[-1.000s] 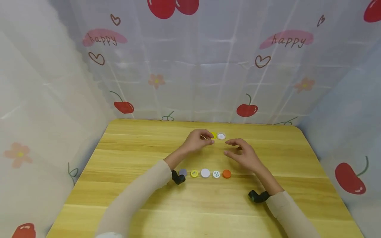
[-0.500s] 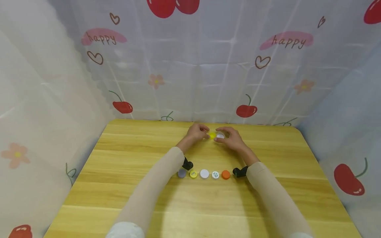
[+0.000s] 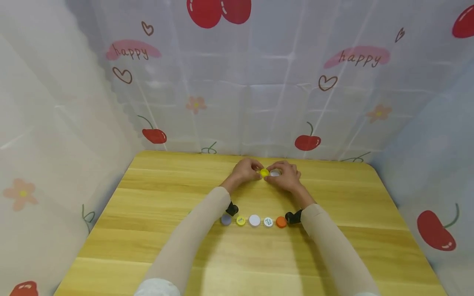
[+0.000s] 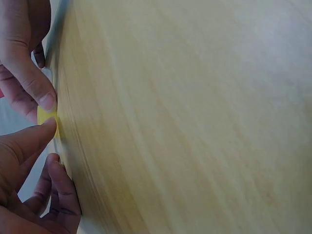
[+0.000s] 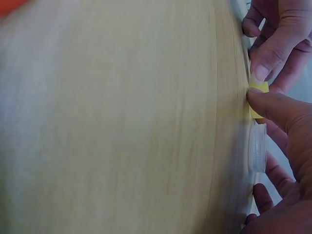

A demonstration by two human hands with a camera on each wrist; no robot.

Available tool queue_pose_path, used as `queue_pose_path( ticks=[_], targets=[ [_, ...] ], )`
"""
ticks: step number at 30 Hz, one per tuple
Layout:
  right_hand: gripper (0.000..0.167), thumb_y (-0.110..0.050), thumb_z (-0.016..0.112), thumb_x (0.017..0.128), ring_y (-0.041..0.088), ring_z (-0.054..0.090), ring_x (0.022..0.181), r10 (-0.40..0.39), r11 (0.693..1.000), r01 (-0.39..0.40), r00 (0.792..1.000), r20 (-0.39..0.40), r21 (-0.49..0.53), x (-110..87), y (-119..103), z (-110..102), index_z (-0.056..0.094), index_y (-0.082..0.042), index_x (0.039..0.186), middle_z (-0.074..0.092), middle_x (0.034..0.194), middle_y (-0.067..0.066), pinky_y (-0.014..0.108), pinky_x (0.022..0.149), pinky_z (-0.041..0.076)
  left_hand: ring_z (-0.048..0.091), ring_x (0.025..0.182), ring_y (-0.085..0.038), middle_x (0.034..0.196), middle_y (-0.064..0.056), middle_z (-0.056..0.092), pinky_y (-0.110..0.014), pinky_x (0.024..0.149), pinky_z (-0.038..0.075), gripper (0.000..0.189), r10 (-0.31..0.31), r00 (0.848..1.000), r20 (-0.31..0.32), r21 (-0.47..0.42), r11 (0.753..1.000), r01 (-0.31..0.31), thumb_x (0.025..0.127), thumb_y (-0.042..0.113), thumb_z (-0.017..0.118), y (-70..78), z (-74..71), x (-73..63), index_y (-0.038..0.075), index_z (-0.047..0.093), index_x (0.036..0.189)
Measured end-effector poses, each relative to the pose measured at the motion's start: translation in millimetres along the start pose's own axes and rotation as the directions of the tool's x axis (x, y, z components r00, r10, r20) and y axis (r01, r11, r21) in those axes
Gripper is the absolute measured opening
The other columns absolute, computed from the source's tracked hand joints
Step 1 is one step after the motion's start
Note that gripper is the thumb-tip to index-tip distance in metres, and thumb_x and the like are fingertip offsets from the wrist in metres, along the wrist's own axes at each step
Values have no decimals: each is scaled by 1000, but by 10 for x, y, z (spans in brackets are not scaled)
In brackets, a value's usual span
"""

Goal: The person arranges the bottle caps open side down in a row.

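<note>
A yellow bottle cap [image 3: 264, 172] sits near the table's far edge, between my two hands. My left hand [image 3: 244, 171] pinches it from the left, with thumb and index finger at its side. From the other side my right hand [image 3: 286, 176] pinches the same cap; its thumb lies against the yellow rim in the right wrist view. Just right of the yellow cap, under my right hand, stands a clear ridged lid [image 5: 258, 147] with a white inside, partly hidden in the head view. Both thumbs meet at the yellow cap [image 4: 47, 116] in the left wrist view.
Nearer on the wooden table [image 3: 148, 230] runs a row of caps: grey-purple [image 3: 226, 220], yellow [image 3: 241, 221], white [image 3: 254, 220], white with print [image 3: 268, 222] and orange [image 3: 281, 222]. A patterned curtain [image 3: 237, 102] hangs behind the far edge.
My right hand has moved up and left from beside the caps to the yellow cap. Both hands' fingers have closed in on it. The row of caps stays put.
</note>
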State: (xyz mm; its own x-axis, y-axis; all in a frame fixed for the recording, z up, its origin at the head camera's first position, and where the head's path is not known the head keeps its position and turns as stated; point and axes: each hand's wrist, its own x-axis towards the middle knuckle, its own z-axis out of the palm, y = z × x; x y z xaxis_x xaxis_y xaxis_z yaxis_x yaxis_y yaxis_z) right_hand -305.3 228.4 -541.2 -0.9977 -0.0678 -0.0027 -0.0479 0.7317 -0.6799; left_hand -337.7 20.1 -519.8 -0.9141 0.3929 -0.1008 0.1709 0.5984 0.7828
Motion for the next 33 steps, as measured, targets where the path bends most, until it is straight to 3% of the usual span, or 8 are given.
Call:
queue_pose_path(
  ticks=[9,15,19,22,27,33],
  targets=[
    [33,-32,88,90,46,36,141,-15,1000,15,1000,-7,27,18,22,19,80,-16,118,56,151,13,68,116,16,69,123,-29,130,-10,74,-47,110,56,32,19,1000,18,6,1000,-19,94,13,83,-23,-2,-3,11,79,126],
    [35,-30,89,89,45,40,142,-66,997,66,998,-19,40,1,-26,-12,80,-14,120,61,148,15,69,121,13,72,115,-31,122,-13,77,-43,104,61,31,122,992,30,-54,991,-120,95,12,82,-103,-39,4,7,79,126],
    [34,-27,90,89,42,45,137,-153,985,157,987,-55,71,-36,-48,-36,81,-14,118,67,142,14,69,119,19,72,108,-26,118,-12,78,-37,97,62,31,185,983,17,-126,975,-182,96,13,83,-170,-65,-37,9,78,126],
    [31,-26,89,91,37,51,133,-233,962,240,970,-62,132,-109,-60,-61,81,-15,118,73,135,12,66,118,28,72,102,-21,117,-9,79,-32,90,61,31,211,977,-2,-173,963,-208,95,17,84,-207,-98,-122,13,79,125],
    [30,-26,87,94,30,58,125,-248,916,255,967,-62,309,-321,-132,-100,80,-18,121,77,126,8,62,115,41,72,95,-18,113,-3,80,-31,85,60,26,274,961,-27,-261,927,-271,96,24,84,-218,-165,-333,20,81,121],
    [28,-8,84,94,25,68,116,-308,820,322,945,-111,473,-571,-247,-123,78,-11,121,77,122,14,48,108,52,71,90,-15,111,-6,80,-27,83,62,25,324,944,-58,-408,856,-319,96,20,84,-123,-175,-616,18,81,121]
  ],
)
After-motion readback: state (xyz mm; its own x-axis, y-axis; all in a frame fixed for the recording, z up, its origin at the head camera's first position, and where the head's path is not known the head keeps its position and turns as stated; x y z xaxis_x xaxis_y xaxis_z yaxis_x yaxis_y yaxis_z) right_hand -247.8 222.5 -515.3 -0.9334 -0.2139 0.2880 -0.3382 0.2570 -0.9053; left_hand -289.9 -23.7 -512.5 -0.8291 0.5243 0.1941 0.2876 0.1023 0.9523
